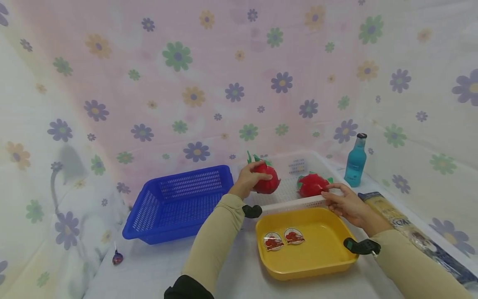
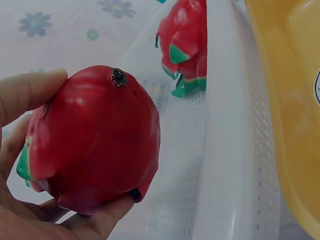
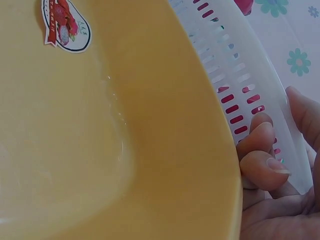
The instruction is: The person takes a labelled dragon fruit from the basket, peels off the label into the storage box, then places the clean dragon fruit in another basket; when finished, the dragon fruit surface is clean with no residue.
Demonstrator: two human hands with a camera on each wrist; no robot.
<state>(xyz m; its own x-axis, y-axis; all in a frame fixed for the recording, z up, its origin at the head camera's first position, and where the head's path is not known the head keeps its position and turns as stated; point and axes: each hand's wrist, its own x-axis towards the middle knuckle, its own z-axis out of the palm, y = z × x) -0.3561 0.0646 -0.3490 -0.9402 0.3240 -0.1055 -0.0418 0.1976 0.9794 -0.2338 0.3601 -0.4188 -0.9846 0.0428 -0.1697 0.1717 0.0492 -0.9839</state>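
Observation:
My left hand (image 1: 247,180) holds a red dragon fruit (image 1: 267,185) with green-tipped scales above the left part of the white basket (image 1: 289,205). In the left wrist view, the thumb lies on one side of this dragon fruit (image 2: 100,135) and fingers curl beneath it. A second dragon fruit (image 1: 313,185) rests inside the white basket at the right. My right hand (image 1: 348,206) grips the basket's front rim near its right corner. The right wrist view has its thumb at the rim's inner side and bent fingers (image 3: 262,167) against the slotted outer wall.
A yellow tray (image 1: 321,253) with two round dragon fruit stickers (image 1: 294,236) stands in front of the white basket. To the left is a blue basket (image 1: 183,230). A blue bottle (image 1: 356,162) and a long printed packet (image 1: 414,234) are at right. A small dark object (image 1: 117,257) lies far left.

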